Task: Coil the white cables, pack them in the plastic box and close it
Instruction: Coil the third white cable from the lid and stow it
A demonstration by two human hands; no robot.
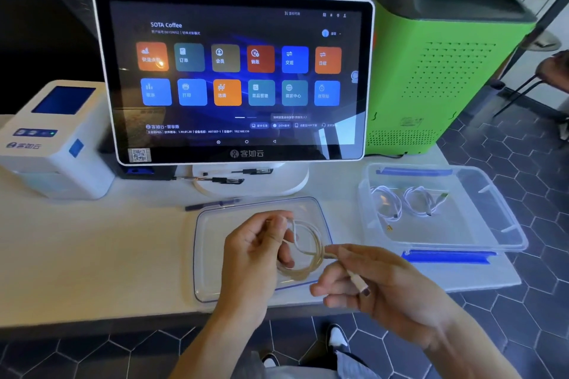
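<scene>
the person's left hand [257,251] is closed around one side of a coiled white cable [303,251], thumb and fingers pinching the loops together near the top. the right hand [374,281] is pinched shut on the same cable just right of the coil, and the cable's plug end [361,284] sticks out below its fingers. the coil hangs between the two grips, directly above the clear lid [234,286] with its blue seal, which lies flat on the white counter [92,255] under both hands.

well to the right of the grip and a little further from the person sits the open plastic box [480,237], with blue latches on its near and far edges. two coiled cables [403,201] already lie in it, side by side toward its left half.

beyond the hands, past the lid's far edge, a dark pen [212,204] lies on the counter, and behind that stands a touchscreen terminal [234,77] showing coloured tiles. a white printer [52,138] is far off to the left of the grip, and a green machine [440,52] rises behind the box.
</scene>
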